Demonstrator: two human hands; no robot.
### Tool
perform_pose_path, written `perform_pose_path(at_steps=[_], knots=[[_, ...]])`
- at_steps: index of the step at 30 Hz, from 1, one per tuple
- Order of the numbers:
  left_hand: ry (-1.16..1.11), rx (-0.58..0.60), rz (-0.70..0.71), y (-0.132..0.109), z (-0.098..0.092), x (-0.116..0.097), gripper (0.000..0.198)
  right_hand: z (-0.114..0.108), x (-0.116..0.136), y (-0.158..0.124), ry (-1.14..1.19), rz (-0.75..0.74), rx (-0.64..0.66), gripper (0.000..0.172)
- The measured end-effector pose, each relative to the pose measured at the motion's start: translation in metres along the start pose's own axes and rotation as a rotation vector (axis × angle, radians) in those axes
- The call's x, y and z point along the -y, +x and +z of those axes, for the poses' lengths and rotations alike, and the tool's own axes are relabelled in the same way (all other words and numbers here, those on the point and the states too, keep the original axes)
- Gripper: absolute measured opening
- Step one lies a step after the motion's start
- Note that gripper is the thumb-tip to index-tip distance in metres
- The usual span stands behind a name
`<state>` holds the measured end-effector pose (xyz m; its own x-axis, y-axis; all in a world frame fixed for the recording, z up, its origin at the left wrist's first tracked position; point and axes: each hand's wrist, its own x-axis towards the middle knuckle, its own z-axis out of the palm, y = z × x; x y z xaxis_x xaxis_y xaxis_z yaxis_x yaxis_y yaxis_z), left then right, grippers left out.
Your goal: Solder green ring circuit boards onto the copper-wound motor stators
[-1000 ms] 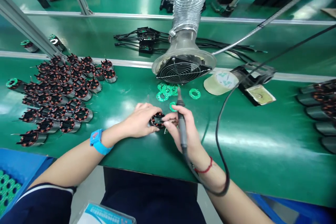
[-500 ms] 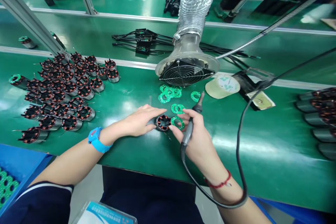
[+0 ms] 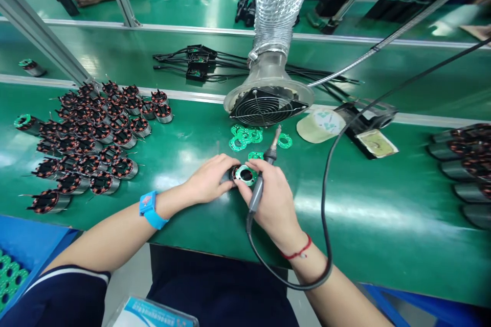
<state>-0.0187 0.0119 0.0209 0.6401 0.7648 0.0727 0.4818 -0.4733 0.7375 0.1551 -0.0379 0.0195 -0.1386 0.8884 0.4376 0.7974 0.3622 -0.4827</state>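
Observation:
My left hand [image 3: 209, 179] grips the side of a dark motor stator [image 3: 233, 173] with copper windings, standing on the green table. Between the thumb and fingers of my right hand [image 3: 270, 194] is a green ring-shaped circuit board [image 3: 245, 175], tilted over the right part of the stator. The same hand also holds a grey soldering iron [image 3: 259, 189], its tip pointing up and away from me. Just beyond my fingers lies another green ring board [image 3: 255, 155]. A small pile of such boards [image 3: 245, 136] and a single one [image 3: 284, 141] lie farther back.
Many wound stators [image 3: 102, 133] crowd the left; more stand at the right edge [image 3: 466, 168]. A fume extractor [image 3: 268, 102] hangs above the boards. Behind are a tape roll [image 3: 321, 125], a sponge tray [image 3: 377, 143] and cabled black modules [image 3: 199, 61]. The iron's cord loops at right. People sit across.
My right hand has moved left, bringing the ring board from beside the stator onto it. The soldering iron has moved left with it. My left hand's fingers have closed more around the stator.

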Motion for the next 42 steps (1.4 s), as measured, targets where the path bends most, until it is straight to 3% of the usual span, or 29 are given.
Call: perform_pose_path(at_steps=[4,8,15,19,26,30,32,34,36,38,42], knots=[[-0.108,-0.047,0.072,-0.002,0.000,-0.009,0.037,-0.002,-0.004,-0.015,0.067,0.046,0.035,0.041],[0.004,-0.044,0.091,-0.001,0.007,-0.018,0.035,-0.006,-0.009,-0.024,0.201,0.058,0.103,0.042],[0.131,-0.042,0.036,0.001,0.013,-0.027,0.030,0.003,-0.016,-0.026,0.342,0.245,-0.052,0.044],[0.119,-0.040,0.025,0.003,0.012,-0.028,0.029,0.002,-0.018,-0.025,0.423,0.274,-0.020,0.037],[0.093,-0.116,0.015,0.006,0.020,-0.022,0.027,-0.002,-0.020,-0.022,0.459,0.233,0.007,0.027],[0.141,-0.035,0.011,0.003,0.014,-0.018,0.052,-0.011,-0.021,-0.016,0.336,0.147,0.022,0.045],[0.225,0.054,-0.022,0.000,0.005,-0.017,0.063,-0.016,-0.021,-0.009,0.276,0.036,0.113,0.054],[0.299,0.137,-0.063,-0.002,-0.007,-0.017,0.056,-0.019,-0.019,-0.001,0.266,-0.105,0.245,0.056],[0.328,0.187,-0.098,-0.004,-0.020,-0.017,0.029,-0.019,-0.018,0.006,0.255,-0.188,0.308,0.056],[0.283,0.182,-0.106,-0.004,-0.029,-0.017,0.011,-0.015,-0.016,0.010,0.191,-0.186,0.274,0.048],[-0.037,0.021,-0.124,0.000,-0.028,-0.014,0.009,0.000,-0.011,0.008,0.036,-0.131,0.150,0.043]])
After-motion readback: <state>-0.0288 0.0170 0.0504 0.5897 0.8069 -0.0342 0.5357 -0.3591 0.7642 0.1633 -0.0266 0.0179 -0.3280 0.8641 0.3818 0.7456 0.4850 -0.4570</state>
